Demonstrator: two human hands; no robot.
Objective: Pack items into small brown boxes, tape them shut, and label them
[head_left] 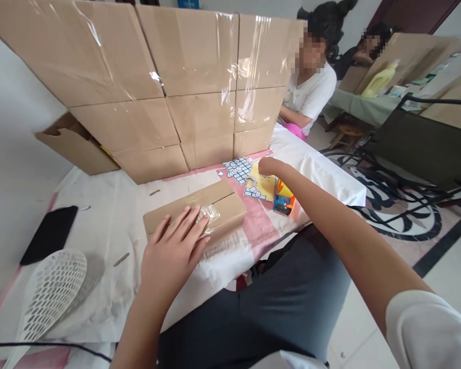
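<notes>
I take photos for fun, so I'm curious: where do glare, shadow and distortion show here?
Head view: glare streaks the tape on the stacked boxes and glints beside the left hand; head view: soft shadow right of the white strainer; head view: stacked boxes stretched toward the upper left, perhaps wide-angle.

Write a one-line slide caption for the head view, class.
Left hand rests on a cardboard box, right hand near patterned sheets, taped cartons stacked behind.

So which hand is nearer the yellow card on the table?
Right. The right hand is at the far edge of the yellow card; the left hand rests on the small box, farther left.
</notes>
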